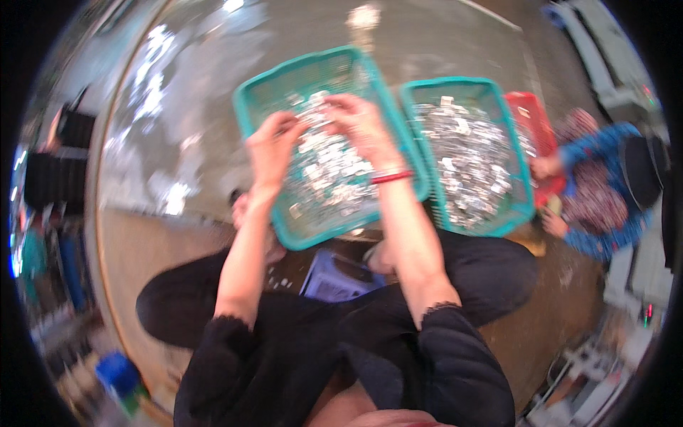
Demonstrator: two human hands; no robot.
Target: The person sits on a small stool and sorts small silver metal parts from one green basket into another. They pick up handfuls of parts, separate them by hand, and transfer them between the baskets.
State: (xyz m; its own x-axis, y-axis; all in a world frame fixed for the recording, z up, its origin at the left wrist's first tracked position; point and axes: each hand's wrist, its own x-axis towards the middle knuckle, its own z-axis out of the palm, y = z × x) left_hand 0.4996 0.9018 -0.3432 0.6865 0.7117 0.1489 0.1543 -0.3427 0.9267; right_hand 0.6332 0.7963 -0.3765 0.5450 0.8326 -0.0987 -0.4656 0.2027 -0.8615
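Two teal baskets (245, 107) and one red basket (533, 117) are seen, filled with silvery parts (327, 174); parts are pinched by both the left hand (274, 146) and the right hand (359, 124).

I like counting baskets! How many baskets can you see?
3. One teal basket under both hands, a second teal basket to its right, and a red basket beyond that, partly hidden.

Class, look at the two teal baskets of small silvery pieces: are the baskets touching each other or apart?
Cannot tell. In the head view the left teal basket and right teal basket lie side by side with rims very close, but blur hides whether they meet.
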